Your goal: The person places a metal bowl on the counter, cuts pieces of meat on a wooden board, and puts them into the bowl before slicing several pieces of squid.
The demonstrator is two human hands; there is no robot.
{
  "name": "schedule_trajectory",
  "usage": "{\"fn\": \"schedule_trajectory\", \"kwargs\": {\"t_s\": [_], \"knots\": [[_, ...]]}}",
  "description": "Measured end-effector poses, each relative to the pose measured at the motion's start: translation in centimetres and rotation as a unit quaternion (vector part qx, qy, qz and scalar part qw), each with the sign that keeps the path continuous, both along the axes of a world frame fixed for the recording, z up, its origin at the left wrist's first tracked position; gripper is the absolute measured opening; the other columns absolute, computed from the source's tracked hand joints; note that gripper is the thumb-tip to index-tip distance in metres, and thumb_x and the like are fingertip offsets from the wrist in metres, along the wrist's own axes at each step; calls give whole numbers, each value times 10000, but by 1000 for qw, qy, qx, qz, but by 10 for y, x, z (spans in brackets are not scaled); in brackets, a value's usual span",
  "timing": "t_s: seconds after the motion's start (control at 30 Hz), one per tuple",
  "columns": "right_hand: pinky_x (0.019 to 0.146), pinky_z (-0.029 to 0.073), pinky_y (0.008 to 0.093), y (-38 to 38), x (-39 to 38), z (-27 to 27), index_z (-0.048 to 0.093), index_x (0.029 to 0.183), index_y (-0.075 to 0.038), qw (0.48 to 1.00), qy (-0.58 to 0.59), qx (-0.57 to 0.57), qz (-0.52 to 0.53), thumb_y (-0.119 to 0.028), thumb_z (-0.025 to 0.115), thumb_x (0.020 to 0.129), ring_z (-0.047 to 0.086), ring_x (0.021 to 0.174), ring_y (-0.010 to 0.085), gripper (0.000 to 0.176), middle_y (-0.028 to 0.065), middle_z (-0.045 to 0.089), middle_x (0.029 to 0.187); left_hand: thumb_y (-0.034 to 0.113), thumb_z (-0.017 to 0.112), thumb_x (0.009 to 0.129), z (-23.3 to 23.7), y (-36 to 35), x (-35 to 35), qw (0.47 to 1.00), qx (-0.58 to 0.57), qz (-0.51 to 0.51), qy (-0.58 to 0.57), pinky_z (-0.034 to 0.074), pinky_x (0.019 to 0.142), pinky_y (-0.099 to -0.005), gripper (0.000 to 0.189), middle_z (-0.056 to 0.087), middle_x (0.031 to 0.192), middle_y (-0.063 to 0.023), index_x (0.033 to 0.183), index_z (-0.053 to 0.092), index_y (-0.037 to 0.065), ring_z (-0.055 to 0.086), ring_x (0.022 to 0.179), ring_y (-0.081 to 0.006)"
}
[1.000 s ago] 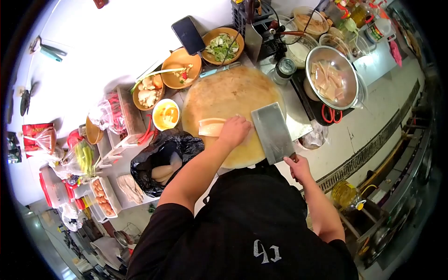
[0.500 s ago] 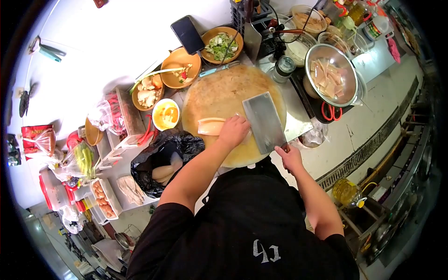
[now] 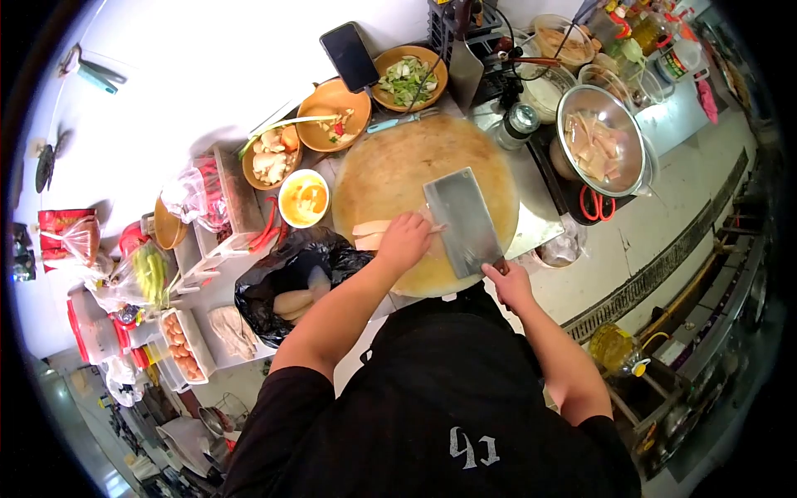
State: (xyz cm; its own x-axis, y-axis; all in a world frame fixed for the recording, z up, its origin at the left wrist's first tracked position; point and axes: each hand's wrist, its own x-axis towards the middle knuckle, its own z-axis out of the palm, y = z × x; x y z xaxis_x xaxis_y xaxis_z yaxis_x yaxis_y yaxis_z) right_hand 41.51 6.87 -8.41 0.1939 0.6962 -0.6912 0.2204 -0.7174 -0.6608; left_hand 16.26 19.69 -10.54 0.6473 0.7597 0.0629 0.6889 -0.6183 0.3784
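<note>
On the round wooden chopping board (image 3: 390, 170), my left hand (image 3: 404, 241) presses down with bent fingers on a pale, smooth block of food (image 3: 370, 233). Its kind is not clear; the part under my fingers is hidden. My right hand (image 3: 510, 285) grips the handle of a broad cleaver (image 3: 462, 220), whose blade slants across the board's right side, close against my left fingertips. A thin pale sliver shows at the blade's left edge. Several similar pale pieces (image 3: 292, 302) lie in a black plastic bag (image 3: 257, 290) left of my left forearm.
Beyond the board stand a bowl of chopped greens (image 3: 407, 80), a wooden bowl (image 3: 311, 106), a phone (image 3: 349, 56) and a white bowl with yellow contents (image 3: 304, 198). A steel bowl (image 3: 635, 149) of pale slices and red-handled scissors (image 3: 597, 205) are at right. Eggs (image 3: 179, 344) sit left.
The cleaver has shifted slightly left relative to the board, nearer my left fingertips. Its angle has turned a little. The whole view has swung slightly, so the surroundings appear farther right.
</note>
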Motion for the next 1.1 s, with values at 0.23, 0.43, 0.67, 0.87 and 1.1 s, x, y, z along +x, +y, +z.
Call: {"fn": "schedule_trajectory", "kwargs": {"t_s": [0.23,0.43,0.67,0.87,1.1], "knots": [[302,336,304,-38,22,11,568,778,-33,997,-2,-51,58,-372,707,900,465,340,131,385,42,507,489,225,671,774,12,-14,-22,997,40,69,-18,383,1038,-463,405,601,1128,-132,1122,598,31,530,1128,-316],[343,378,320,-9,-16,9,599,822,-6,998,-23,-5,60,-391,708,893,487,357,143,407,45,518,504,184,666,757,-8,-23,-35,996,37,66,-51,360,1074,-477,499,570,1206,-155,1213,560,11,516,1167,-336],[397,422,324,-25,-12,8,606,795,5,989,-85,-6,120,-415,727,874,534,401,156,445,60,559,562,161,661,759,-21,-27,-38,992,59,82,-80,363,1074,-470,496,564,1218,-140,1222,557,18,516,1174,-328],[748,523,415,-27,-22,16,684,929,25,982,-118,-27,147,-476,713,855,690,820,337,507,204,706,863,135,650,754,-21,-30,-41,990,74,74,-91,366,1073,-459,483,566,1220,-128,1219,568,31,521,1176,-311],[771,520,434,9,-56,27,688,945,-1,964,-210,-9,165,-503,691,858,677,873,376,510,213,705,898,97,634,758,-26,-14,-56,990,93,61,-88,398,1025,-458,470,577,1197,-128,1219,564,46,536,1139,-322]]}}
